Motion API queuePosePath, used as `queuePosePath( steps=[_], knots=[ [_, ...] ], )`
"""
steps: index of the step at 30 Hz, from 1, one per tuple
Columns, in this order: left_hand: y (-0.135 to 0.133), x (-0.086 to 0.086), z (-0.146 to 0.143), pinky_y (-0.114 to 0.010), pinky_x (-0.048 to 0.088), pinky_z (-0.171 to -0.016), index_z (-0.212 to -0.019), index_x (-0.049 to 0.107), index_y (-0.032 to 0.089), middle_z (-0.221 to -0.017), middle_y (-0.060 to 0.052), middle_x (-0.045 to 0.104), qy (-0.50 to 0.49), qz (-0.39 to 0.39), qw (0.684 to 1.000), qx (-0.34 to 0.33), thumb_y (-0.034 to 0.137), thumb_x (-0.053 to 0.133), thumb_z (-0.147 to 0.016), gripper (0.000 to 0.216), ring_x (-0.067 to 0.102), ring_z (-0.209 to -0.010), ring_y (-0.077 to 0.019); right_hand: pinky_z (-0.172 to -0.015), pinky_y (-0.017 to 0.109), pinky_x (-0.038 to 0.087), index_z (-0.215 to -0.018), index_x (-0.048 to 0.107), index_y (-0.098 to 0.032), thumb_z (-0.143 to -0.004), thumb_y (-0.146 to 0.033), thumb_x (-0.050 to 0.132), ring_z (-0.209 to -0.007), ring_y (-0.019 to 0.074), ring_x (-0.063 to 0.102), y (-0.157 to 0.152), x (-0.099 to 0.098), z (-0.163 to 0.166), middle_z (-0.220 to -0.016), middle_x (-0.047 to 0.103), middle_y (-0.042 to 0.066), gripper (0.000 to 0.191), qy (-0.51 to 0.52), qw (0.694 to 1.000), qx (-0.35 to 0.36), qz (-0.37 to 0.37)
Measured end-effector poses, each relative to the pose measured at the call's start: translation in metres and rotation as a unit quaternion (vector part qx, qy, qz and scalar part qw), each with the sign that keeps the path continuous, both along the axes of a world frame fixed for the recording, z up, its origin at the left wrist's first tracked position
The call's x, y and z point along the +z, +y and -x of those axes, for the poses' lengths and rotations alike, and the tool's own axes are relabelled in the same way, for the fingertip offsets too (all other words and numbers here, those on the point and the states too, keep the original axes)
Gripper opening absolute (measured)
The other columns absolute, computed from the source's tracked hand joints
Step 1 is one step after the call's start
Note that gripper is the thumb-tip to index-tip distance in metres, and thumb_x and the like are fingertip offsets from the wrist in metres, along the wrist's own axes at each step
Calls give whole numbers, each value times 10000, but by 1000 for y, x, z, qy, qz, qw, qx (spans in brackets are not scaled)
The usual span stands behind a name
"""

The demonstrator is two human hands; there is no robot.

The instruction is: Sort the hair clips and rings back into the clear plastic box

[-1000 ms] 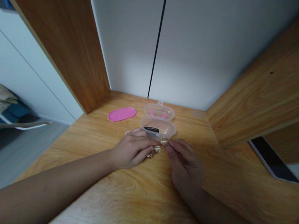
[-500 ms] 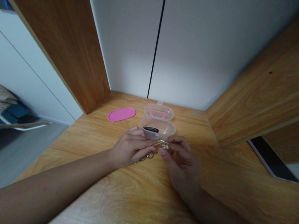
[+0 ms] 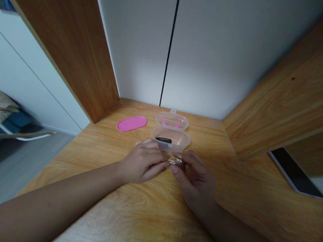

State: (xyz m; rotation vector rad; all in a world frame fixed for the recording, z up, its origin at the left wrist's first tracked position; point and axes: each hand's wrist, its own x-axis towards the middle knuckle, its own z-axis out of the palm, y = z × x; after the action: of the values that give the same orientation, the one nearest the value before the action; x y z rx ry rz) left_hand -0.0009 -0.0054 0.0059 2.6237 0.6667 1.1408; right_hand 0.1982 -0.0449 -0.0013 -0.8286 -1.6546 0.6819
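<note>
My right hand (image 3: 197,178) pinches a small shiny gold metal clip (image 3: 176,160) between thumb and fingers. From the other side, my left hand (image 3: 145,162) meets it with thumb and fingertips closed at its left end. Behind the left knuckles a bit of shiny metal (image 3: 137,143) peeks out; whether it belongs to the same piece is hidden. Just beyond both hands stands a clear plastic box (image 3: 183,140), its lid (image 3: 185,118) with a pink handle folded back. Black hair clips (image 3: 163,139) lie inside it.
A pink oval tray (image 3: 131,123) lies on the wooden tabletop (image 3: 122,217), left of the box. Toward the right edge rests a phone (image 3: 295,171). White panels (image 3: 203,58) close off the back, and wooden boards (image 3: 283,92) rise at both sides.
The gold metal has turned in my fingers: the length that hung toward me below the left hand no longer shows there. A metal bit now shows behind the left knuckles.
</note>
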Motion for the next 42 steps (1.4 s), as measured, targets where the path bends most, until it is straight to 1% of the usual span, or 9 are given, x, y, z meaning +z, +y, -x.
queuePosePath(
  steps=[3,7,11,16,19,24,27,32,42],
  knots=[
    [-1,1,-1,-336,456,-761,-872,692,161,-746,-76,674,22,-10,1000,0,270,502,-974,242,608,-769,-190,-643,267,465,-1173,672,-311,-892,-192,674,-752,146,556,-1,2,1,-854,608,-9,305,12,1000,-5,-9],
    [-1,1,-2,-328,433,-724,-812,667,170,-683,-51,635,34,-32,999,10,266,498,-969,250,567,-704,-178,-676,264,482,-1083,651,-293,-943,-206,609,-773,149,584,-2,0,2,-881,639,-3,170,24,999,-17,13],
    [-1,2,-1,-316,409,-706,-861,665,168,-688,-36,628,12,-31,999,11,269,523,-967,205,568,-692,-168,-722,267,488,-1055,627,-277,-977,-248,570,-799,153,591,-3,-5,2,-891,641,3,101,40,998,-29,38],
    [-2,2,2,-326,399,-728,-943,643,164,-793,-48,679,-29,-9,999,29,214,499,-969,155,591,-764,-177,-693,262,474,-1062,587,-272,-984,-283,560,-755,148,576,-5,-8,3,-852,611,-6,83,71,994,-46,64],
    [-2,1,3,-330,397,-724,-952,629,162,-775,-43,651,-53,-5,996,72,205,475,-981,162,565,-761,-178,-747,299,483,-1078,589,-265,-963,-276,577,-824,173,579,-4,-7,4,-899,605,14,116,49,996,-58,45],
    [1,0,4,-344,385,-743,-889,608,176,-775,-28,627,-93,0,975,204,211,481,-999,172,530,-768,-173,-988,442,446,-1130,577,-258,-915,-237,596,-1064,235,564,4,2,3,-1085,596,61,217,-13,985,-170,-38],
    [5,-1,4,-375,387,-810,-871,616,183,-877,-44,664,-91,7,958,271,248,506,-999,182,557,-873,-195,-1103,548,372,-1227,558,-272,-885,-230,605,-1257,277,488,9,1,2,-1277,524,99,347,-83,973,-210,-41],
    [9,-4,3,-440,374,-925,-943,701,204,-1116,-82,634,-53,21,943,329,287,542,-982,183,539,-1069,-246,-1173,620,272,-1272,568,-287,-848,-196,610,-1443,312,321,13,-9,4,-1495,329,113,436,-154,971,-184,26],
    [8,-8,1,-513,345,-1035,-1134,703,246,-1329,-99,566,-11,58,950,308,278,491,-1003,251,459,-1262,-286,-1185,609,280,-1261,579,-283,-813,-147,623,-1446,307,324,13,-13,2,-1493,326,112,471,-172,971,-160,37]
  ],
)
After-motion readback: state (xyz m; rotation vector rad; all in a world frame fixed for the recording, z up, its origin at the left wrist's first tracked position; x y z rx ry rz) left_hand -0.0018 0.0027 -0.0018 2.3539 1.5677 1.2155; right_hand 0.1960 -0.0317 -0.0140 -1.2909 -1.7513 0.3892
